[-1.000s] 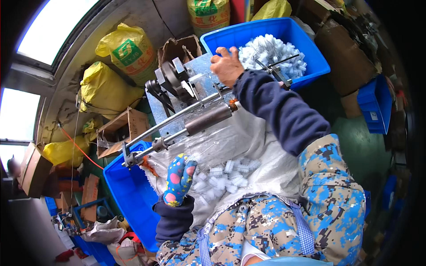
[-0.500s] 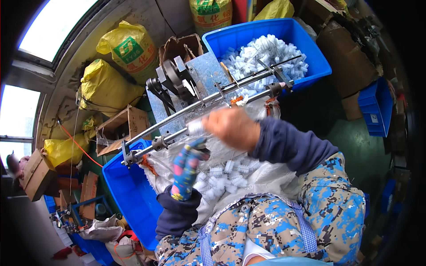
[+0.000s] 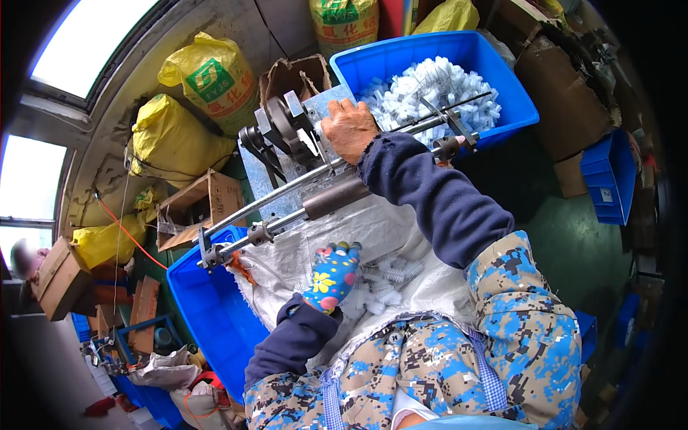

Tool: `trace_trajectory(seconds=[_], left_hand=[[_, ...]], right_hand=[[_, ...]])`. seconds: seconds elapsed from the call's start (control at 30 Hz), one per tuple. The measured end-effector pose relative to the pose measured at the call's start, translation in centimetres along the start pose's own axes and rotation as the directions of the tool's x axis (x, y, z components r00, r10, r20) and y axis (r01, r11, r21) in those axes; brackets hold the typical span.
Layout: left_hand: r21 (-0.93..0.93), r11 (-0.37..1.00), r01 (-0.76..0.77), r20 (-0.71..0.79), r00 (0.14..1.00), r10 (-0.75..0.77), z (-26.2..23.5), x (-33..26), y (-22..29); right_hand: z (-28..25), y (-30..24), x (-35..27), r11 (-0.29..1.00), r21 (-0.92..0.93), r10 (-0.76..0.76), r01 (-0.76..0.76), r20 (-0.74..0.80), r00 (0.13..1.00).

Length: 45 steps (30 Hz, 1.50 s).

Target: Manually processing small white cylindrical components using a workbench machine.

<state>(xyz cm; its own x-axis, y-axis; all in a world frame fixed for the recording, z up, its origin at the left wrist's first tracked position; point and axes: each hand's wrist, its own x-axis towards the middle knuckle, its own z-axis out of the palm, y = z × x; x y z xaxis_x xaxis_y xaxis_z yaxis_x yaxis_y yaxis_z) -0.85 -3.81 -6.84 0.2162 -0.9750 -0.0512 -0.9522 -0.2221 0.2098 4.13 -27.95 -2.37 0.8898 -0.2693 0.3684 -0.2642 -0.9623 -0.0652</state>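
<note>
My bare right hand [image 3: 349, 129] reaches out to the metal bench machine [image 3: 287, 129], its fingers curled down against the grey plate; what they hold is hidden. Below the wrist run two long steel rods [image 3: 315, 201]. My left hand [image 3: 331, 276], in a colourful flowered glove, rests on a heap of small white plastic parts [image 3: 383, 287] in a white sack [image 3: 301, 251] on my lap. Its fingertips dip into the heap.
A blue bin [image 3: 516, 100] full of white parts stands behind the machine. Another blue bin [image 3: 208, 315] sits at my left. Yellow sacks [image 3: 172, 143], cardboard boxes [image 3: 208, 204] and small blue trays [image 3: 609, 172] crowd the floor around.
My right hand went from the machine back to my lap and has returned to the machine. My left hand rose to meet it, then dropped onto the heap of parts.
</note>
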Motion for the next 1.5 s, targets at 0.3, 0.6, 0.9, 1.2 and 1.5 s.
trace_trajectory(seconds=[0.3,0.6,0.9,1.2,1.5], left_hand=[[-0.243,0.966,0.087,0.046,0.996,-0.079,-5.2,-1.1,0.0],[-0.24,0.97,0.021,0.036,0.999,-0.012,-7.0,-2.6,-0.8],[-0.347,0.938,-0.009,-0.056,0.998,-0.011,-7.1,-2.9,-1.1],[-0.399,0.906,0.14,0.007,0.989,-0.149,-7.3,-4.1,-2.0],[-0.085,0.987,0.134,0.068,0.989,-0.128,-6.8,-2.0,-1.4]], right_hand=[[-0.5,0.0,0.3,0.992,0.128,-0.021,0.01,0.082,0.996],[-1.7,2.1,-3.6,0.995,-0.032,0.094,-0.091,0.098,0.991],[-1.0,-2.5,-2.5,0.993,0.055,0.09,-0.1,0.168,0.982],[-0.9,-1.6,-2.1,0.999,-0.034,0.03,-0.022,0.279,0.96],[-0.5,3.9,0.4,0.997,0.01,0.07,-0.075,0.256,0.964]])
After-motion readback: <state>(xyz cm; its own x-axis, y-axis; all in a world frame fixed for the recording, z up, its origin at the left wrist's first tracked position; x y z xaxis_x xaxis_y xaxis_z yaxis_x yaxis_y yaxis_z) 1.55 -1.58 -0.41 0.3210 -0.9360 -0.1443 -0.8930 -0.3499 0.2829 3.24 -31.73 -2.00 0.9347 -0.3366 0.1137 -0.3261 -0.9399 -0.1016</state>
